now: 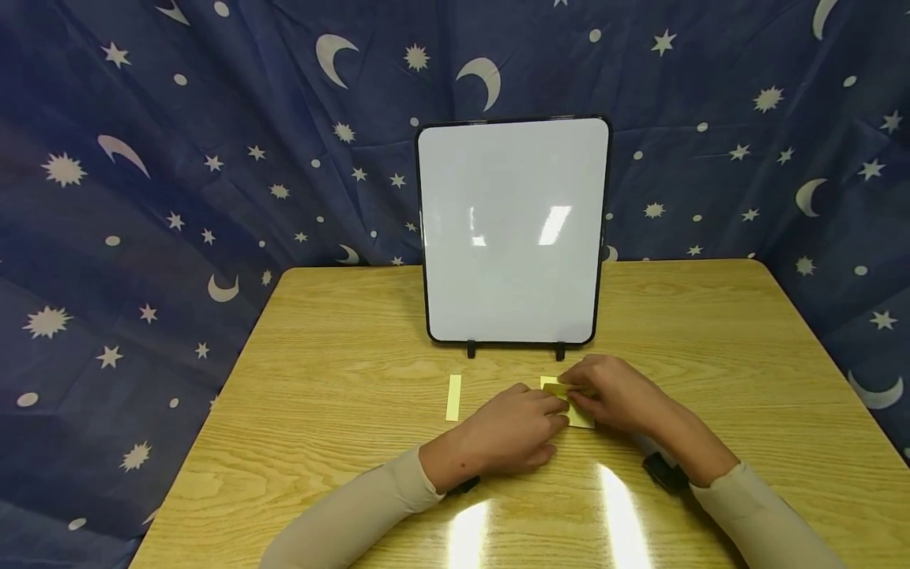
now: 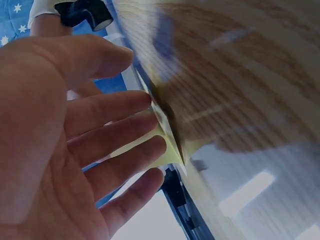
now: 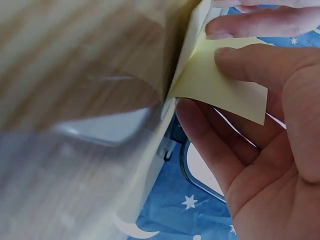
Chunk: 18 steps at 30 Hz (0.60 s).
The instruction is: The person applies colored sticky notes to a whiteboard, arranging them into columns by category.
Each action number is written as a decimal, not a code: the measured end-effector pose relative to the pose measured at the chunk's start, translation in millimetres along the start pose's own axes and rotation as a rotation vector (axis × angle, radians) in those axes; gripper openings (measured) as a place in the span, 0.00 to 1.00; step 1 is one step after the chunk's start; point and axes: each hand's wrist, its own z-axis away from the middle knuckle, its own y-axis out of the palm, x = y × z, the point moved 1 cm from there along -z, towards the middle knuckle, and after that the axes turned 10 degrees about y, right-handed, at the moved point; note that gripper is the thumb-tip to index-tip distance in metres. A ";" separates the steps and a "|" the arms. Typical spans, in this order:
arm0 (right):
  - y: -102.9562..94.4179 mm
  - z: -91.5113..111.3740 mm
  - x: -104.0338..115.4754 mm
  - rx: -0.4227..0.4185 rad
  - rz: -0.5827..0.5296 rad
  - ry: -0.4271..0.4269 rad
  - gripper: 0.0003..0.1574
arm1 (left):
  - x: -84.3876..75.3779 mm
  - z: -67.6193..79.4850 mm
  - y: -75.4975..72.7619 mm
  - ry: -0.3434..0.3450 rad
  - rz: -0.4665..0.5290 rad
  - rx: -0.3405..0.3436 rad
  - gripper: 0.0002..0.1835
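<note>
A yellow sticky note pad (image 1: 583, 419) lies on the table under both hands. My right hand (image 1: 620, 395) pinches a yellow sticky note (image 3: 205, 87), its thumb flat on the near face and fingers behind. The note stands bent up from the pad along one edge. From the left, my left hand (image 1: 513, 431) reaches across with fingers nearly straight, fingertips (image 2: 159, 145) right at the pad's edge. Its thumb stays apart from the paper in the left wrist view. In the head view the fingers hide part of the pad.
A narrow yellow paper strip (image 1: 453, 397) lies on the wooden table (image 1: 341, 340), left of the pad. Behind the hands a blank whiteboard (image 1: 512, 269) stands upright on small black feet. A blue curtain (image 1: 235, 118) with moons and stars surrounds the table's back and sides.
</note>
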 end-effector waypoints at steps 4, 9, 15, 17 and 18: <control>-1.4 -4.3 -0.7 0.029 0.013 -0.012 0.13 | 0.4 -1.4 3.2 0.003 0.009 0.002 0.17; -2.6 -9.8 0.7 0.057 0.017 -0.025 0.14 | 1.3 -1.8 4.4 0.009 0.034 -0.014 0.12; -4.2 -14.8 2.6 0.064 0.002 -0.039 0.13 | 2.7 -0.7 6.0 0.010 0.047 -0.038 0.10; -4.7 -16.5 2.9 0.071 0.003 -0.043 0.13 | 3.1 -0.3 6.6 0.010 0.052 -0.044 0.10; -5.0 -17.3 3.1 0.073 0.009 -0.044 0.12 | 3.1 -0.1 6.8 0.011 0.049 -0.046 0.10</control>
